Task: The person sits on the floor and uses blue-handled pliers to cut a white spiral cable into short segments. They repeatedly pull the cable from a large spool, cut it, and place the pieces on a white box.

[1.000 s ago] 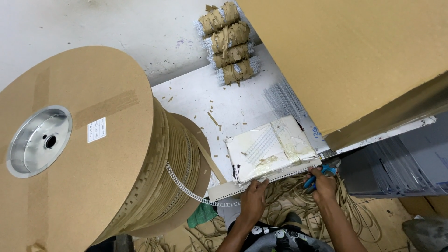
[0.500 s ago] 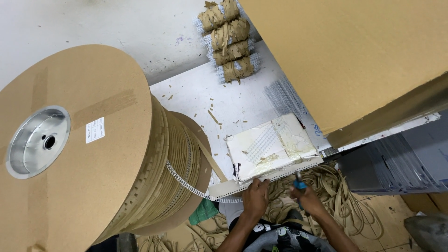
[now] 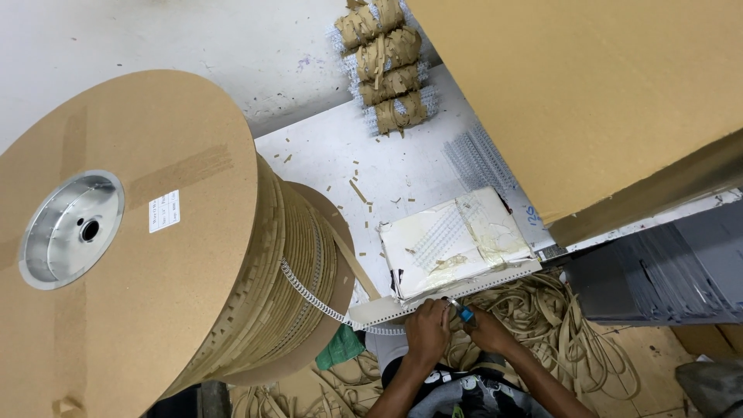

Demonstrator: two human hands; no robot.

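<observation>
My left hand [image 3: 427,331] presses on a long white perforated strip [image 3: 457,292] that lies along the near edge of a worn white pad [image 3: 449,240]. A white wire-comb binding strand [image 3: 309,294] runs from the large cardboard spool [image 3: 131,232] to that strip. Close to the left hand, my right hand [image 3: 484,329] grips a small blue-handled tool [image 3: 464,313] with its tip at the strip.
Bundles of wire combs tied with brown paper [image 3: 387,62] lie at the far end of the white table [image 3: 348,155]. A big cardboard sheet [image 3: 588,93] covers the right. Loose brown paper tape [image 3: 565,325] piles beside me. Grey sheets [image 3: 658,271] are stacked at right.
My right hand slid left along the strip with the blue tool and now sits next to my left hand. The left hand stayed in place.
</observation>
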